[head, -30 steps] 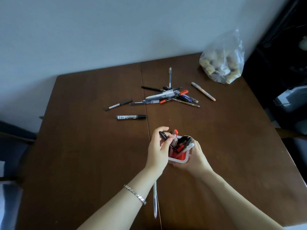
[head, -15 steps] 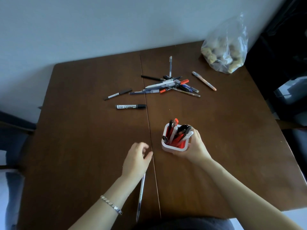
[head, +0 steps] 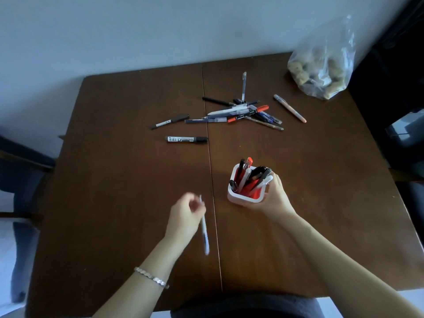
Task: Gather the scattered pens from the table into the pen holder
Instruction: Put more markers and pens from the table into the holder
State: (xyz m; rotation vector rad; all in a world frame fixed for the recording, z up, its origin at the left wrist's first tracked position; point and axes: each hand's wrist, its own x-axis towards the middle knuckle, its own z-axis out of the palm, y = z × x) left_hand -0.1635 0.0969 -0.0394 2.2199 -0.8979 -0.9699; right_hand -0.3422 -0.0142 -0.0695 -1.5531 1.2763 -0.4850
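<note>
From my head camera, my right hand (head: 274,197) wraps its fingers (head: 271,180) around the white pen holder (head: 245,196), which stands upright on the brown worktop (head: 114,180) a little to the right of its centre seam. The holder has a red inside and is already packed with red, black and white pens that lean toward one o'clock. My left hand (head: 185,216) is at about eight o'clock from the holder, blurred, with its fingers curled narrow around a white-and-blue pen (head: 204,228); the pen runs from my fingertips down toward six o'clock, just left of the seam, and I cannot tell whether its lower end touches the worktop. A silver bracelet (head: 151,277) sits on that wrist. At twelve o'clock from the holder, well apart from it, lies the loose heap of pens (head: 238,110), crossed over one another, with a clear one pointing toward the wall. A peach-coloured pen (head: 290,108) lies alone just right of the heap. Left of the heap lie a slim black-and-white pen (head: 169,121) and, nearer me, a black marker (head: 186,139) with a label. At the far right corner, about one o'clock, sits a clear plastic bag (head: 321,65) of pale lumpy things.
</note>
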